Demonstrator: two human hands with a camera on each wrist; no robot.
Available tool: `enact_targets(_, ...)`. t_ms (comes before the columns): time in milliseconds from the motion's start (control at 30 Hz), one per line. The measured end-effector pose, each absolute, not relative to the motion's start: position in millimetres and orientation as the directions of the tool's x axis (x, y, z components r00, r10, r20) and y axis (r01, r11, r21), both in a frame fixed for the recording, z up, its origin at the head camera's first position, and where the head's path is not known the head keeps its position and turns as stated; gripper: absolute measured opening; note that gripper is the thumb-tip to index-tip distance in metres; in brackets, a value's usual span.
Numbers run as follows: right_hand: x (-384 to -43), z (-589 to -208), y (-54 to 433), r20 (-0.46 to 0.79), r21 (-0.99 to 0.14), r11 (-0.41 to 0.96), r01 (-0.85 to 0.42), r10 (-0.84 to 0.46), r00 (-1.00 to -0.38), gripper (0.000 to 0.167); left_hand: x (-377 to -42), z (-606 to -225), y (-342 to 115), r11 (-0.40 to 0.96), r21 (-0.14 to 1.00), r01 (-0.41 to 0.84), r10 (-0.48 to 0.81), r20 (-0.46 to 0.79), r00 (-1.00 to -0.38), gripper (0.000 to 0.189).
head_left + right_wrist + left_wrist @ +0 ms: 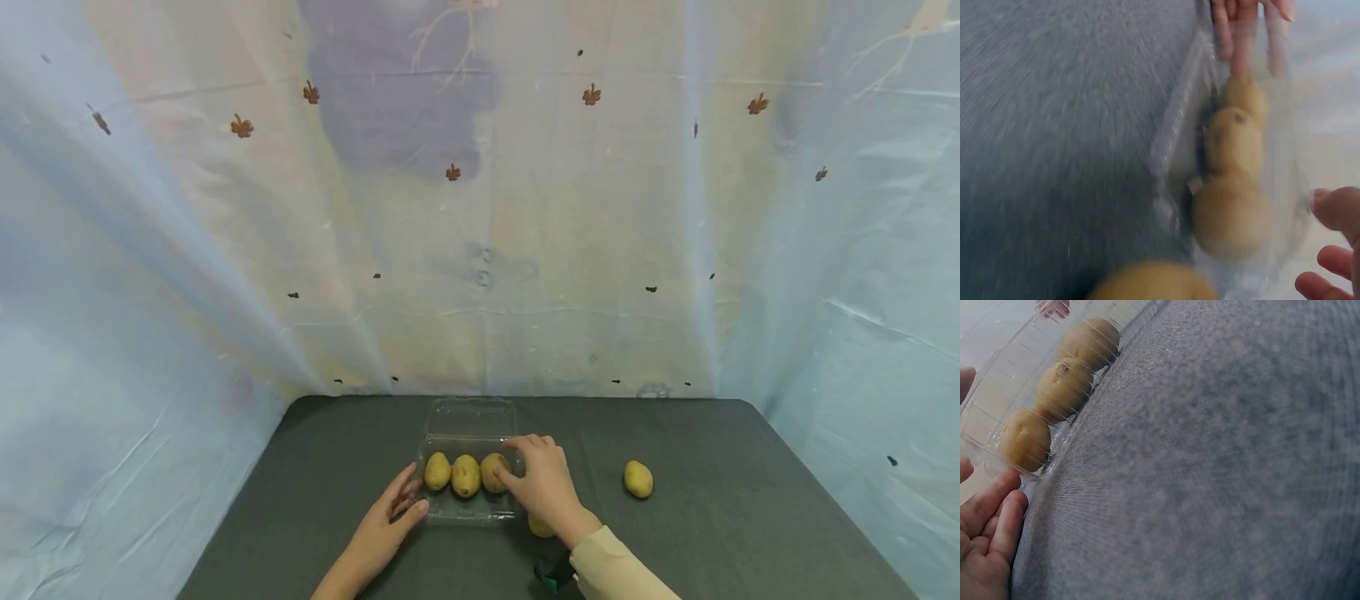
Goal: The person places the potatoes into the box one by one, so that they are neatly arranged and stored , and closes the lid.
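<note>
Three potatoes, a left one (437, 472), a middle one (466, 477) and a right one (492, 468), lie in a row inside a clear plastic clamshell box (465, 518) with its lid (471, 419) folded back. My left hand (378, 529) is at the box's left end, fingers loosely extended against or close to its wall. Over the right end is my right hand (546, 479), fingers spread, thumb by the right potato. In the right wrist view, blurred, that thumb (1338, 209) appears apart from the potato (1232, 215). Another potato (540, 526) shows partly beneath the right wrist.
A further potato (638, 479) lies on the dark grey table (720, 517) to the right. A patterned plastic curtain (525, 333) surrounds the back and sides. Something dark with green (553, 575) shows under the right sleeve (618, 567).
</note>
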State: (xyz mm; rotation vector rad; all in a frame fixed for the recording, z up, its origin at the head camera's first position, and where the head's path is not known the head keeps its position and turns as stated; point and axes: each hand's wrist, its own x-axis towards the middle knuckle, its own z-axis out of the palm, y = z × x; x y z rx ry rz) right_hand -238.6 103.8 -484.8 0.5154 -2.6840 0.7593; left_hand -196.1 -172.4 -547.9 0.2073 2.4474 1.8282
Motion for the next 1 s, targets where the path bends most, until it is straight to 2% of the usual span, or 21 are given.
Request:
enact_targets(133,-235.5,-481.2,123.1,0.359,-0.514,0.756,-0.405,-0.238,-0.902,0.044,-196.2,-547.2,-171.9,0.29,0.955,0.062,0.15,0.019,-0.989,0.07)
enact_targets(467,-228.0,-485.5,163.9,0.248,-0.596,0.736,-0.32,-0.21,-0.946,0.048,-195.1,-545.9,-170.4,0.32,0.946,0.047,0.116,0.01,-0.993,0.07)
enact_targets(733,-222.9,-496.9,181.1,0.157,-0.638,0.705,-0.311,-0.277,-0.948,0.06,-195.1,-546.3,-170.2,0.319,0.947,0.039,0.119,0.001,-0.993,0.071)
enact_targets(1000,-217.7,-510.3,187.7,0.072,-0.671,0.672,-0.314,-0.362,-0.929,0.06,-196.4,-549.5,-171.2,0.307,0.951,0.04,0.126,0.001,-0.992,0.07)
